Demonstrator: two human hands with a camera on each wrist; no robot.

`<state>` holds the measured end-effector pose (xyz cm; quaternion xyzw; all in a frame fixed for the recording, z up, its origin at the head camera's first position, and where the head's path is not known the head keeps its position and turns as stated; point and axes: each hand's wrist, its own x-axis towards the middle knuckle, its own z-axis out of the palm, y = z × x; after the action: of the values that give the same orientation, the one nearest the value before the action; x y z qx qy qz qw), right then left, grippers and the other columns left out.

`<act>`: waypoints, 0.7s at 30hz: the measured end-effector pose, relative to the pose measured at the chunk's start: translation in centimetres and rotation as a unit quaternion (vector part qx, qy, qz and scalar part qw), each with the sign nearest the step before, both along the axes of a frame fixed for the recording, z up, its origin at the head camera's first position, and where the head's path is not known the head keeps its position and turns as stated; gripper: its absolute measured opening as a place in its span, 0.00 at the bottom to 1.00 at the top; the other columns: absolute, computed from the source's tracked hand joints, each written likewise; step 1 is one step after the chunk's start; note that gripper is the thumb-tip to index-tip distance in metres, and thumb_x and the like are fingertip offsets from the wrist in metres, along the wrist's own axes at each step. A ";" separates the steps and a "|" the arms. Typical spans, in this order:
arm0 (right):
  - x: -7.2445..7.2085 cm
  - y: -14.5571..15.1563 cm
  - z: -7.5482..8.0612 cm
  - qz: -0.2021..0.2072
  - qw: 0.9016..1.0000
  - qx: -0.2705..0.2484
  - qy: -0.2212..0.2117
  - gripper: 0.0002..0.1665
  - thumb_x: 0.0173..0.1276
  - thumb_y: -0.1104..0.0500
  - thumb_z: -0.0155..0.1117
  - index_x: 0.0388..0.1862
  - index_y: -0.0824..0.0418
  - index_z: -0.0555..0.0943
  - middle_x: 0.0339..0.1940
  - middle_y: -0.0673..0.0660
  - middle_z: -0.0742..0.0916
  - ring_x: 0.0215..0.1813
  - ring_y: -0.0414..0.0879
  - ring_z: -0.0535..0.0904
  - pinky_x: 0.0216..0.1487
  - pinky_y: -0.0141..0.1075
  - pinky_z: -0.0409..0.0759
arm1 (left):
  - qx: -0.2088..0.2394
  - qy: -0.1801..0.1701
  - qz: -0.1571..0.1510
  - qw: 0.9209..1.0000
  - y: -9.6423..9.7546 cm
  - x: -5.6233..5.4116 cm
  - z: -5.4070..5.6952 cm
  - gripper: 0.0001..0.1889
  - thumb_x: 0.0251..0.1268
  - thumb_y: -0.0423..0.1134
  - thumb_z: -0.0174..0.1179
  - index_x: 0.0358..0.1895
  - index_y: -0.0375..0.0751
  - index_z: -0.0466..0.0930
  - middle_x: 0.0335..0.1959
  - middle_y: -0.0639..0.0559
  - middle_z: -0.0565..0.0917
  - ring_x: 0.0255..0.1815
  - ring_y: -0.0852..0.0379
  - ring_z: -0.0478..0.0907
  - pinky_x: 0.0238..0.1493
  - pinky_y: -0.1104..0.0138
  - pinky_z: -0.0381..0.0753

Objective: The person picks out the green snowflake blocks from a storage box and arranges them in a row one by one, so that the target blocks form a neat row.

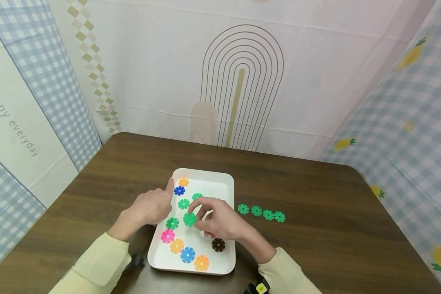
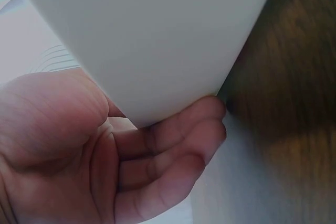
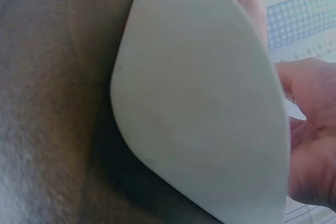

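Note:
A white tray [image 1: 214, 267] lies on the table and holds several notched plastic discs. My left hand [image 1: 152, 207] grips the tray's left side. In the left wrist view the fingers [image 2: 163, 166] curl against the tray's outer wall. Above the tray, my right hand [image 1: 222, 218] pinches a green notched disc [image 1: 189, 219] between thumb and fingers. In the right wrist view the tray's wall [image 3: 199, 93] covers much of the frame, and the right hand [image 3: 315, 129] shows only partly, its disc hidden. Green discs [image 1: 183, 203] lie near the pinched one.
Several green discs [image 1: 256, 210] form a row on the brown table [image 1: 316, 228], right of the tray. Inside the tray are a pink disc [image 1: 167, 236], orange disc [image 1: 201, 263], blue disc [image 1: 187, 255] and brown disc [image 1: 218, 245]. A printed cloth [image 1: 161, 81] hangs behind the table.

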<state>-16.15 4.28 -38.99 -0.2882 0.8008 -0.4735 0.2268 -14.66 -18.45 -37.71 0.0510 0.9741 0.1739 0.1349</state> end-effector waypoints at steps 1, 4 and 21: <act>0.0 0.1 0.1 -0.003 1.000 -0.002 -0.006 0.15 0.69 0.68 0.72 0.51 0.54 0.84 0.34 0.55 0.83 0.18 0.44 0.76 0.23 0.33 0.76 | 0.001 0.000 0.000 1.000 0.0 0.0 0.0 0.47 0.74 0.38 0.62 0.84 0.28 0.41 0.26 0.47 0.75 0.19 0.54 0.74 0.22 0.67 0.71; -0.2 0.4 0.2 -0.010 1.000 -0.009 -0.018 0.15 0.69 0.68 0.71 0.51 0.55 0.83 0.34 0.56 0.82 0.18 0.44 0.75 0.23 0.33 0.75 | 0.004 -0.001 0.001 1.000 0.1 0.0 0.0 0.47 0.74 0.38 0.62 0.85 0.28 0.41 0.26 0.48 0.76 0.19 0.54 0.75 0.22 0.67 0.72; -1.3 3.1 1.3 -0.056 0.998 -0.018 0.002 0.16 0.68 0.67 0.72 0.52 0.53 0.85 0.37 0.56 0.83 0.18 0.44 0.70 0.24 0.33 0.72 | 0.033 -0.015 0.013 0.999 0.1 0.1 -0.2 0.47 0.76 0.39 0.59 0.85 0.29 0.38 0.28 0.47 0.76 0.18 0.53 0.77 0.21 0.67 0.70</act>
<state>-17.47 7.42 -37.74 -0.2480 0.8077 -0.4988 0.1930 -14.60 -18.39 -37.89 0.0400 0.9663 0.2089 0.1450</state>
